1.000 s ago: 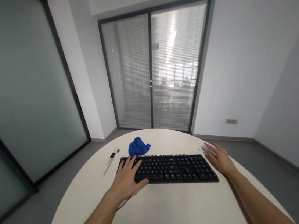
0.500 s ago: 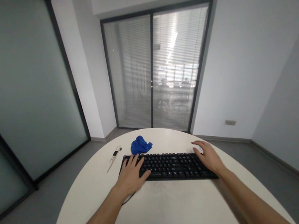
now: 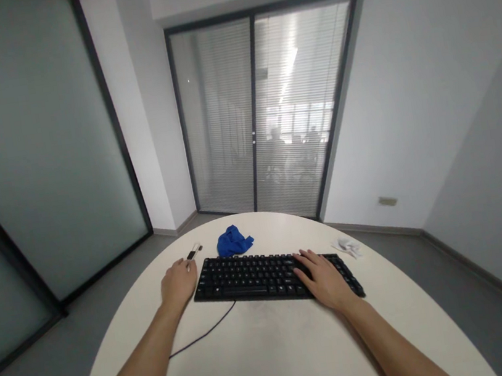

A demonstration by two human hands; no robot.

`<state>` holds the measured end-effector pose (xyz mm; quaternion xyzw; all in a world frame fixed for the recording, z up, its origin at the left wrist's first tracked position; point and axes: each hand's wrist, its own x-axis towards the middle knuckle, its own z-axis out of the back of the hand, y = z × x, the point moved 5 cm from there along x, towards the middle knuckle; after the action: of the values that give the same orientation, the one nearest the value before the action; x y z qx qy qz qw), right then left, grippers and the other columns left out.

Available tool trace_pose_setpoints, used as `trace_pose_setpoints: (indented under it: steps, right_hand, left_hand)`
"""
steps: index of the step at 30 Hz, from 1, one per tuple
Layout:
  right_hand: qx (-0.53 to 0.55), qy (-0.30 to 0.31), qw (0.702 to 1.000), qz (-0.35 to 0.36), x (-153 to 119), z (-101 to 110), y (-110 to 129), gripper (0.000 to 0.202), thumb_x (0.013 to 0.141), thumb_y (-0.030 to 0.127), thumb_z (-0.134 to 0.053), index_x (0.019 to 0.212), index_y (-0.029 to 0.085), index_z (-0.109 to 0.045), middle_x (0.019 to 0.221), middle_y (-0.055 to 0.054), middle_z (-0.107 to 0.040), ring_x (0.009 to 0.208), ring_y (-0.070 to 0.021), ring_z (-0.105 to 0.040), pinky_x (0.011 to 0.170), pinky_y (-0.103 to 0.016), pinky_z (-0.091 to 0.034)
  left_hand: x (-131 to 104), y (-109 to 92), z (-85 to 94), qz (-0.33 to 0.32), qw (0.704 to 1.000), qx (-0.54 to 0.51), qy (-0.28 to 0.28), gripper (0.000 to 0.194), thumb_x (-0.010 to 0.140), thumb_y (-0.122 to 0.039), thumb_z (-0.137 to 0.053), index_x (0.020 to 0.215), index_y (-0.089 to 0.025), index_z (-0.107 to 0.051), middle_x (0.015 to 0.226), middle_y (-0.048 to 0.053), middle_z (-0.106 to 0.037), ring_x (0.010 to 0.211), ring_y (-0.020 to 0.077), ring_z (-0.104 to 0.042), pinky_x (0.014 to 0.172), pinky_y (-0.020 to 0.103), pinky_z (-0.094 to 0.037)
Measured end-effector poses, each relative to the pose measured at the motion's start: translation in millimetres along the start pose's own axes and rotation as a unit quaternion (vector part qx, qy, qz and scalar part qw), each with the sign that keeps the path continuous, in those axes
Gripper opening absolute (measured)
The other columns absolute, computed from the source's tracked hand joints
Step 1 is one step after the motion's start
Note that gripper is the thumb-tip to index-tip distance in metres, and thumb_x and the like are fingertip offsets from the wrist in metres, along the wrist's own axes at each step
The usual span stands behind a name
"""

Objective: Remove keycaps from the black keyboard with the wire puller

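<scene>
Head view: the keyboard [image 3: 249,278] on the counter [image 3: 256,355], my right grip [image 3: 323,277] spread wide over its right side; left of it, I can't tell whether my left grip [image 3: 179,284] holds anything. Snagging the cable [image 3: 206,333] could drag it.

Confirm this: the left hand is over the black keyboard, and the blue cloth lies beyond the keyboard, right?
Wrong hand: the head view shows the right hand over the black keyboard, the left hand beside its left end. The blue cloth does lie beyond the keyboard.
</scene>
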<state>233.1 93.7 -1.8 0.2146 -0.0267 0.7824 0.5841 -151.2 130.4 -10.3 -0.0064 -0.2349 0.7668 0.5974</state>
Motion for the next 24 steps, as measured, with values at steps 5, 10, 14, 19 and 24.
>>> trace_pose_setpoints:
  steps: [5, 10, 14, 19, 24]
  right_hand:
    - [0.016, 0.007, 1.0, 0.007, 2.7, -1.9, -11.7, 0.049, 0.095, 0.046, -0.04, 0.135, 0.021, -0.053, 0.141, -0.01, -0.05, 0.134, -0.0293, -0.04, 0.112, -0.048, -0.027]
    - [0.045, 0.006, 0.999, 0.026, 2.8, 1.5, -20.0, 0.048, 0.093, 0.046, -0.043, 0.132, 0.02, -0.055, 0.138, -0.011, -0.053, 0.129, -0.0294, -0.044, 0.11, -0.048, -0.03]
    - [0.084, 0.001, 0.996, 0.035, 0.9, 15.4, -19.2, 0.04, 0.091, 0.041, -0.048, 0.123, 0.02, -0.059, 0.125, -0.01, -0.061, 0.117, -0.0267, -0.054, 0.105, -0.043, -0.037]
    - [0.116, -0.005, 0.993, 0.013, -1.1, 28.5, -20.0, 0.032, 0.09, 0.041, -0.05, 0.112, 0.021, -0.063, 0.112, -0.009, -0.066, 0.107, -0.0251, -0.059, 0.1, -0.04, -0.041]
    - [0.079, 0.0, 0.997, 0.004, -2.0, 27.4, -20.8, 0.042, 0.091, 0.049, -0.046, 0.119, 0.021, -0.063, 0.113, -0.011, -0.064, 0.108, -0.027, -0.057, 0.099, -0.042, -0.04]
  left_hand:
    - [3.7, 5.1, -5.3, 0.027, 0.999, 0.01, 0.017, 0.043, 0.091, -0.035, -0.033, 0.096, -0.018, -0.073, 0.101, 0.016, -0.072, 0.091, 0.0328, -0.067, 0.075, 0.04, -0.05]
    - [6.2, 14.5, -5.2, 0.066, 0.998, 0.022, 0.006, 0.044, 0.09, -0.04, -0.037, 0.102, -0.018, -0.073, 0.096, 0.019, -0.072, 0.09, 0.0355, -0.066, 0.071, 0.041, -0.05]
    - [9.8, 27.8, -1.5, 0.092, 0.996, 0.013, -0.006, 0.039, 0.086, -0.041, -0.044, 0.107, -0.024, -0.073, 0.104, 0.016, -0.072, 0.096, 0.0358, -0.065, 0.075, 0.042, -0.049]
    - [14.6, 36.5, 4.1, 0.117, 0.993, -0.016, -0.018, 0.032, 0.081, -0.038, -0.052, 0.1, -0.028, -0.075, 0.105, 0.012, -0.073, 0.097, 0.0343, -0.065, 0.075, 0.039, -0.049]
    - [15.7, 39.8, 7.3, 0.142, 0.988, -0.053, -0.038, 0.028, 0.078, -0.037, -0.055, 0.096, -0.027, -0.075, 0.104, 0.011, -0.073, 0.094, 0.0353, -0.065, 0.073, 0.041, -0.049]
